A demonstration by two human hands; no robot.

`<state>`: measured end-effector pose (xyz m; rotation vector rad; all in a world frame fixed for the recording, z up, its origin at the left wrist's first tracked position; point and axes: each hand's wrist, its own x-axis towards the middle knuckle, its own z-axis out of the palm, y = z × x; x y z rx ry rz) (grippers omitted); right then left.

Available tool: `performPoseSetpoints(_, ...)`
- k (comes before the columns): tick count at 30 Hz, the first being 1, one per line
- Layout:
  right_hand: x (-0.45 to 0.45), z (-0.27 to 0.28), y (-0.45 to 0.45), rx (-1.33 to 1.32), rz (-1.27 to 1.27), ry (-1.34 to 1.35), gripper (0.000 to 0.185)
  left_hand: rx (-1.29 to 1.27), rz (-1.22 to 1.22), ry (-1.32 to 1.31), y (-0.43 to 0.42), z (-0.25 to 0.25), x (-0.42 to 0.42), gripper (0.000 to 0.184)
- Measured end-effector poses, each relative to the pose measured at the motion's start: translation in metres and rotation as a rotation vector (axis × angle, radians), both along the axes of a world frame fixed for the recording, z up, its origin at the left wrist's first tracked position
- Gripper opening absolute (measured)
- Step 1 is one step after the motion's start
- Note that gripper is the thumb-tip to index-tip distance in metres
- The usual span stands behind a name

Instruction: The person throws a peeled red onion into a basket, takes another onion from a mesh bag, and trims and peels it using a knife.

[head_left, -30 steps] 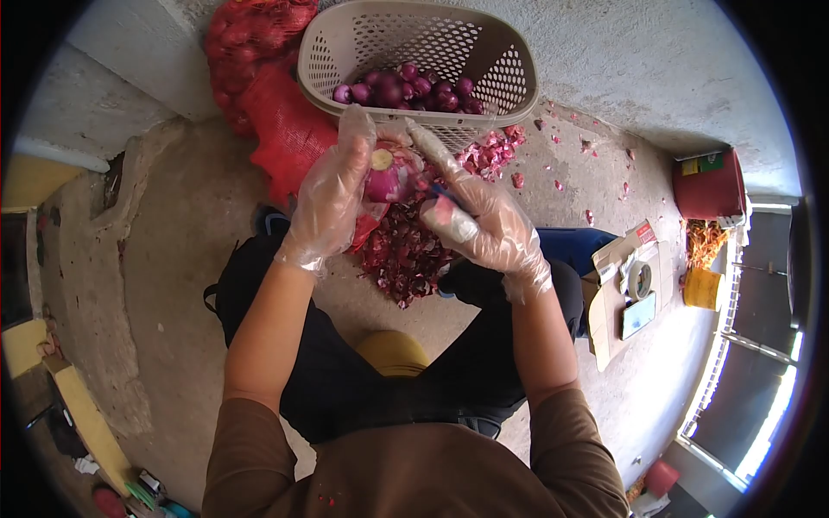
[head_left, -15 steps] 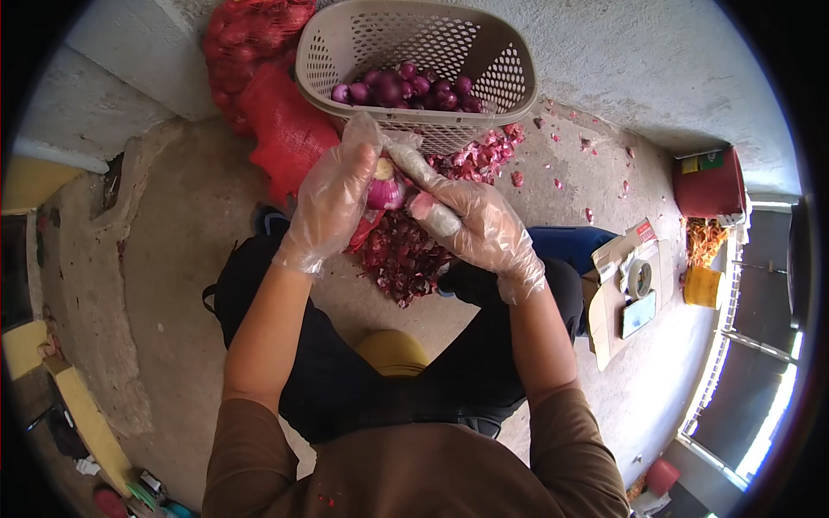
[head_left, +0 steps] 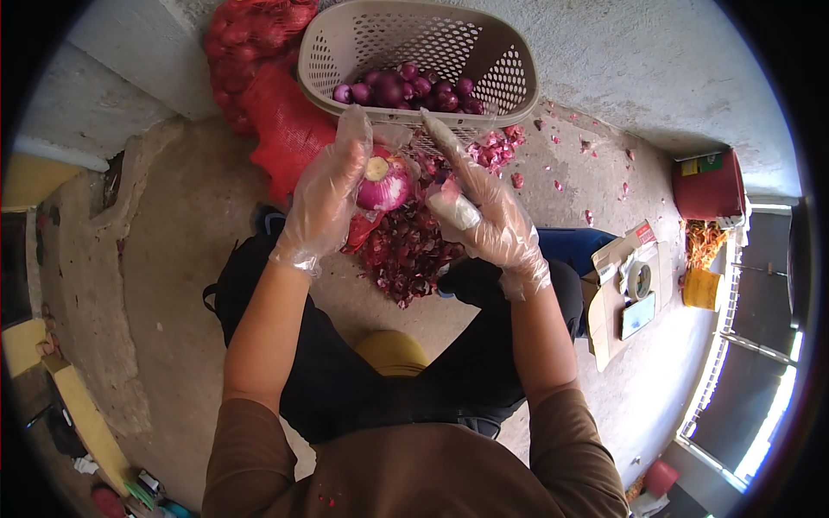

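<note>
Near the peel heap (head_left: 410, 259), left hand (head_left: 321, 203) is grasping a red onion (head_left: 386, 190) in its fingers (head_left: 352, 142); right hand (head_left: 499, 223) is hovering beside it, can't tell grip.

A tape roll (head_left: 633, 280) and a phone (head_left: 639, 317) lie on cardboard (head_left: 606, 332), beside a wall (head_left: 643, 65) a red container (head_left: 708, 188).

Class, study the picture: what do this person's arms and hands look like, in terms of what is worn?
The left hand and right hand wear thin, clear, crinkled plastic gloves reaching the wrists. Something whitish, perhaps a wrapping, covers part of the right thumb. The forearms are bare, below short brown sleeves.
</note>
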<state>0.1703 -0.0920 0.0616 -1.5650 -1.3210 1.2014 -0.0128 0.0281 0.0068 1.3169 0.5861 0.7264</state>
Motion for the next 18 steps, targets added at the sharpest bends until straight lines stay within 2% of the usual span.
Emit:
performPoseSetpoints(3,0.0,-0.009,0.001,0.191,0.074,-0.118,0.072,-0.03,-0.023,0.025,0.001,0.001,-0.001,0.072)
performPoseSetpoints(6,-0.003,-0.007,0.001,0.262,0.122,-0.163,0.073,-0.065,-0.099,0.06,0.004,0.005,-0.004,0.08)
performPoseSetpoints(8,-0.005,-0.018,0.003,0.36,0.133,-0.151,0.072,-0.119,-0.09,0.02,-0.001,0.009,-0.002,0.077)
performPoseSetpoints(11,-0.004,-0.012,0.002,0.255,0.169,-0.166,0.068,-0.296,-0.063,-0.155,-0.008,0.017,0.004,0.066)
performPoseSetpoints(14,-0.004,-0.014,0.001,0.165,0.191,-0.192,0.062,-0.102,-0.045,-0.017,-0.005,0.003,-0.001,0.075)
performPoseSetpoints(17,-0.006,-0.01,0.002,0.16,0.175,-0.105,0.06,-0.17,-0.217,-0.077,-0.005,0.024,0.0,0.075)
performPoseSetpoints(18,-0.007,-0.009,0.002,0.162,0.163,-0.079,0.059,-0.117,-0.171,-0.047,-0.006,0.019,0.0,0.074)
